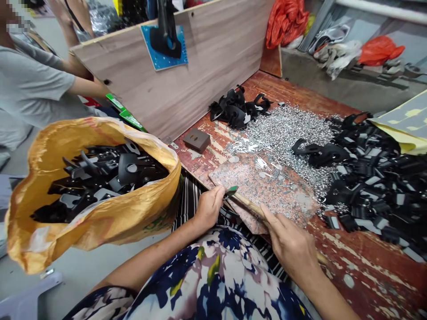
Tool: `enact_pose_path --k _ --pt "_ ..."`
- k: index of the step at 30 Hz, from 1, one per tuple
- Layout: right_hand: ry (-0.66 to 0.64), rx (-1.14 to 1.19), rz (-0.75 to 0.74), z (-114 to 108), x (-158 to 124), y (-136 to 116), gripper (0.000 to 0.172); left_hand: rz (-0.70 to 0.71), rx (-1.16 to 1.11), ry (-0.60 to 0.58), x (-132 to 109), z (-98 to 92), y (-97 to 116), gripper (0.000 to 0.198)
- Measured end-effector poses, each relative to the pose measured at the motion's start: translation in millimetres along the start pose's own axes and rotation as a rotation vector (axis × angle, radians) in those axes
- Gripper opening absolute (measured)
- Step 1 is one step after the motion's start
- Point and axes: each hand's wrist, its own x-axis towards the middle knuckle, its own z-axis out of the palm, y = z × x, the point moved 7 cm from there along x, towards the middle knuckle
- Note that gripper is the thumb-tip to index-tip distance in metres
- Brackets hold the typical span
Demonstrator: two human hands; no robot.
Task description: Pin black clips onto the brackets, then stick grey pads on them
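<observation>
My right hand (292, 240) is closed around the wooden handle (248, 203) of a tool, whose far end points at my left hand. My left hand (211, 205) is pinched at the near edge of a speckled stone slab (283, 191). A small dark green piece (231, 191) shows at its fingertips, where the handle ends. Whether that piece is the tool's head or a separate part I cannot tell. Small silvery metal pins (290, 129) are heaped behind the slab, some lying loose on it. Black plastic parts (376, 178) are piled to the right.
An open yellow sack (160, 191) of black parts stands at my left. A brown block (196, 140) and more black parts (235, 109) lie on the worn red table (350, 262). Behind rises a wooden board (213, 58). Another person in a grey shirt (36, 84) is at far left.
</observation>
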Motion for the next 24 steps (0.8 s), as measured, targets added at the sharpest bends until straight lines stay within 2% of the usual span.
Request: enact_pose_path --k 4,7,9,11,13,15,17,19,21,22,23,24 --pt "-0.012 0.062 0.110 10 3 18 0.048 -0.007 -0.062 -0.044 -1 -1.9 -1 0.046" --pt "-0.033 -0.048 0.107 17 13 22 0.038 0.010 -0.205 -0.086 -4 -8.8 4 0.046" --pt "0.015 -0.109 0.086 14 20 21 0.033 0.054 -0.271 -0.092 -7 -17.2 12 0.044" --pt "0.083 -0.037 0.056 6 26 15 0.029 0.110 -0.255 -0.090 -11 -25.6 23 0.041" --pt "0.106 0.167 -0.006 -2 31 3 0.029 0.148 -0.201 -0.095 -14 -29.8 35 0.039" --pt "0.045 0.367 -0.086 -2 34 -15 0.036 0.135 -0.177 -0.110 -17 -27.9 43 0.037" --pt "-0.038 0.471 -0.140 4 36 -33 0.043 0.073 -0.215 -0.160 -18 -18.7 45 0.038" --pt "-0.088 0.529 -0.147 10 37 -42 0.038 0.012 -0.270 -0.248 -18 -5.8 45 0.042" --pt "-0.082 0.596 -0.073 11 39 -29 0.030 0.023 -0.241 -0.295 -16 -0.8 50 0.042" --pt "-0.032 0.622 0.010 6 39 -12 0.024 0.056 -0.200 -0.286 -15 -3.8 54 0.040" --pt "0.056 0.643 0.120 -4 39 11 0.017 0.099 -0.159 -0.259 -15 -10.4 61 0.038" --pt "0.196 0.670 0.239 -18 36 39 0.013 0.150 -0.132 -0.226 -16 -19.7 69 0.036"
